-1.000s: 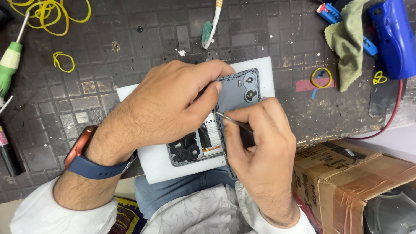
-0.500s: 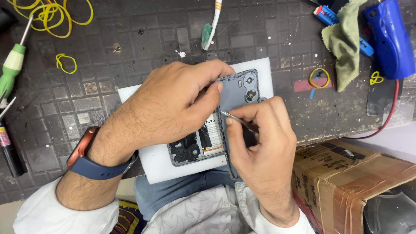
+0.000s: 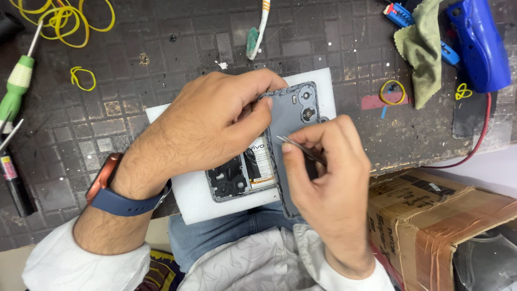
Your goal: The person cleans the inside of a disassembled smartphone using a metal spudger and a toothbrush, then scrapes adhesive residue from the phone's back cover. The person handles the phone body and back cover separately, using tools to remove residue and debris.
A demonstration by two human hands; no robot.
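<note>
An opened smartphone (image 3: 245, 175) lies on a white foam pad (image 3: 196, 202) at the near edge of the dark workbench. Its grey back cover (image 3: 296, 116) is lifted beside it, with the camera holes showing. My left hand (image 3: 210, 126) grips the cover's edge between thumb and fingers and hides most of the phone. My right hand (image 3: 328, 183) pinches thin metal tweezers (image 3: 296, 146), whose tip sits at the seam between cover and phone body. A blue-strapped watch (image 3: 116, 188) is on my left wrist.
A green-handled screwdriver (image 3: 19, 86) and yellow rubber bands (image 3: 64, 16) lie far left. A toothbrush (image 3: 258, 29) lies at the top centre. A green cloth (image 3: 423, 48) and a blue tool (image 3: 479, 43) sit top right. A taped cardboard box (image 3: 436, 215) stands at lower right.
The two hands have barely moved. The tweezers' tip has shifted slightly along the cover's edge.
</note>
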